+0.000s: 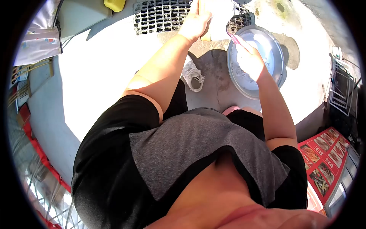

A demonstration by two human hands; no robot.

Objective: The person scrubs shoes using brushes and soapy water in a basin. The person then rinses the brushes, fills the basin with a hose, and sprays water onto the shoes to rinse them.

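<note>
At the top of the view, my left hand (196, 24) grips a white shoe (221, 17), much of it washed out by glare. A tan patch shows at its lower edge. My right hand (249, 57) is closed round the pink handle of a brush (233, 37), its tip close to the shoe's right side. Under that hand stands a round basin (280, 66) with bubbly water in it. Another white sneaker (193, 74) with laces rests on the ground, left of the basin.
A metal drain grate (162, 17) lies beyond my hands. A yellow object (114, 4) is at the top left. Wire racks (341, 86) stand at the right, above a red sign with food pictures (324, 160). A red-edged clear sheet (42, 160) hangs at the left.
</note>
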